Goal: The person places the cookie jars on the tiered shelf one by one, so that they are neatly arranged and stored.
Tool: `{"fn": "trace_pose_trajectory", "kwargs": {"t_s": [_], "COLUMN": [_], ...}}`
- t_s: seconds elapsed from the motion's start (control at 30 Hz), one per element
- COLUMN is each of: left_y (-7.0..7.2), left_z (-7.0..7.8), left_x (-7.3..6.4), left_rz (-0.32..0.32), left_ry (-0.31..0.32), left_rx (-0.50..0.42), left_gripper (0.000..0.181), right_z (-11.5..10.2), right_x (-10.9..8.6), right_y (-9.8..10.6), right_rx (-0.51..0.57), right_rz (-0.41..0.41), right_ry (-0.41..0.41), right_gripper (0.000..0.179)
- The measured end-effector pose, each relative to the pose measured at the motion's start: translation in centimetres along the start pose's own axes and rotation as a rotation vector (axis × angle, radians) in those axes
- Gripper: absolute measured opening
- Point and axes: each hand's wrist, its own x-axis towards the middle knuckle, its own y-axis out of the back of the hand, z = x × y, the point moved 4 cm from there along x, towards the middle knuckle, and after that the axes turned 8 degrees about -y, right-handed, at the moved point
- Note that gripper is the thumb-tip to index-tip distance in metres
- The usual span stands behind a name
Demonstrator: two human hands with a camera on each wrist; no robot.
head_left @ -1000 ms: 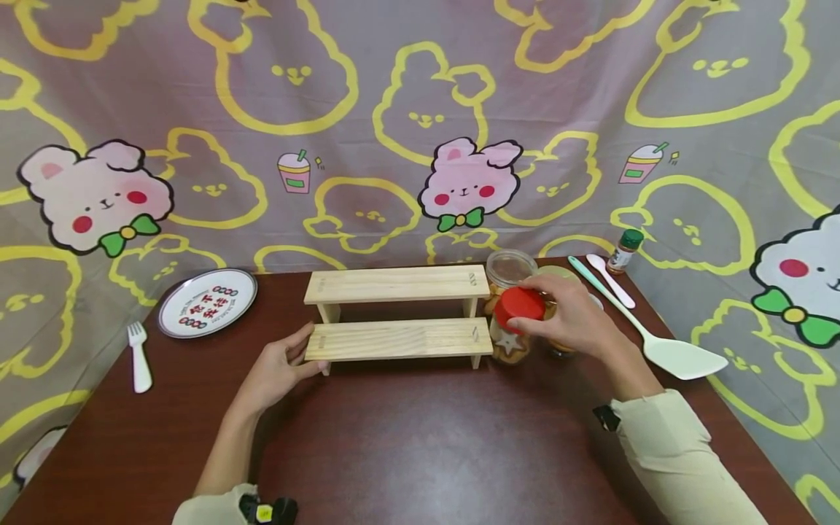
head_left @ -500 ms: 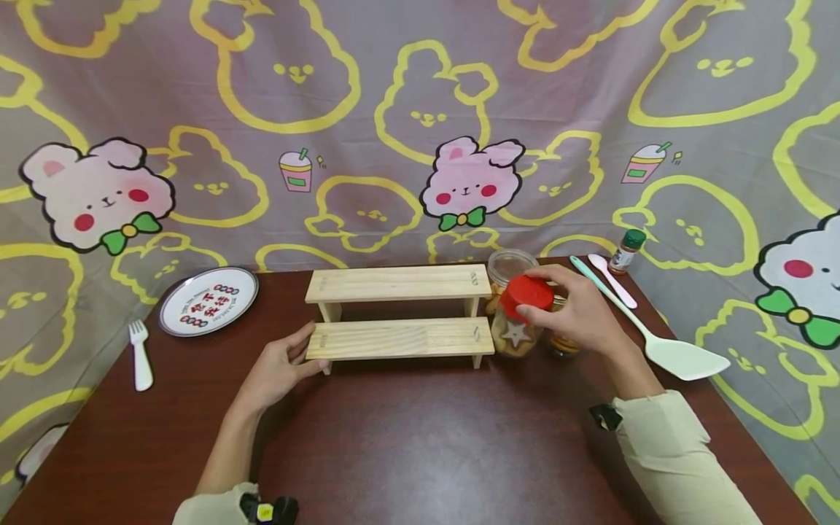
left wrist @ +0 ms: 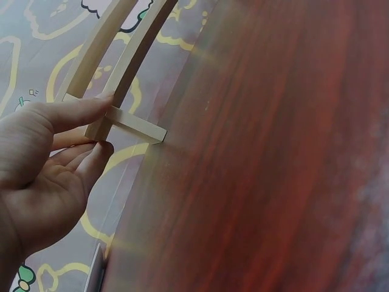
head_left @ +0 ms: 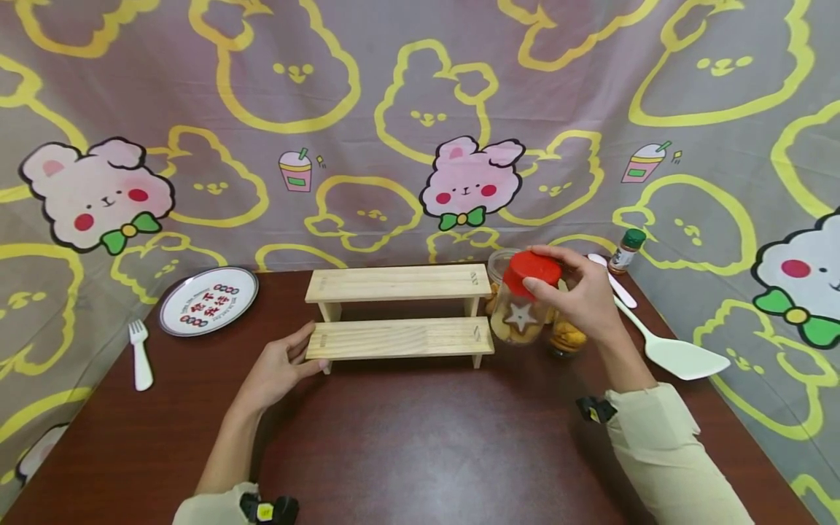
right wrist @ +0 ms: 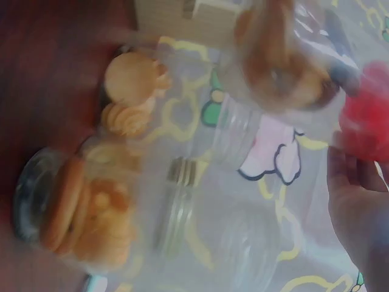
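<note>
Obs. via remote feed: I have R hand (head_left: 580, 292) pinching the red-lidded jar (head_left: 521, 302) by its lid (head_left: 534, 270), thumb one side, fingers the other. Jar: clear body, biscuits inside, pale star shape on the front, slight tilt; held just R of the rack (head_left: 400, 339), base off the table (head_left: 420, 445). My L hand (head_left: 275, 372) pinches the L end of the rack's lower tier. Count: 1 rack, plain wood, 2 tiers; 1 jar held; at least 2 other jars, 1 clear-topped (head_left: 499, 262) behind, 1 w/ yellowish contents (head_left: 567, 337) to R; R wrist cam blurred, so poss. a 3rd. Also 1 plate (head_left: 173, 310) and 1 fork (head_left: 141, 357) far L; 1 spatula (head_left: 682, 359), 1 spoon (head_left: 620, 288), 1 green-capped btl (head_left: 626, 255) far R.
</note>
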Motion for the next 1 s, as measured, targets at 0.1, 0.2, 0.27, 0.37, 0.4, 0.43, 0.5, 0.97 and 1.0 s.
{"fn": "trace_pose_trajectory", "kwargs": {"t_s": [0.1,0.2,0.27,0.37,0.4,0.43,0.5,0.97,1.0], "left_y": [0.0,0.1,0.1,0.1,0.1,0.1,0.1,0.1,0.1], "left_z": [0.1,0.1,0.1,0.1,0.0,-0.1,-0.2,-0.1,-0.1], "left_x": [0.0,0.0,0.0,-0.1,-0.1,-0.1,-0.1,-0.2,-0.2], "left_rz": [-0.001,-0.001,0.003,0.012,0.015,0.018,0.025,0.033,0.033], "left_ry": [-0.005,-0.008,-0.005,0.008,0.013,0.020,0.033,0.051,0.051], "left_rx": [0.008,0.011,0.009,-0.010,-0.020,-0.030,-0.056,-0.117,-0.116], "left_gripper": [0.077,0.077,0.077,0.076,0.077,0.077,0.077,0.077,0.077], "right_z": [-0.7,-1.4,-1.8,-2.2,-2.3,-2.4,-2.6,-2.6,-2.5], "right_x": [0.4,0.9,1.3,1.7,1.8,2.0,2.2,3.7,3.7], "right_y": [-0.1,-0.3,-0.5,-0.8,-1.0,-1.1,-1.5,-4.3,-4.5], "right_rx": [0.084,0.150,0.169,0.185,0.192,0.206,0.238,0.226,0.223], "right_rz": [0.042,0.093,0.120,0.147,0.150,0.150,0.148,0.116,0.110], "right_ry": [0.019,0.043,0.062,0.084,0.088,0.087,0.086,0.078,0.078], "right_gripper": [0.041,0.040,0.039,0.039,0.040,0.040,0.040,0.044,0.045]}}
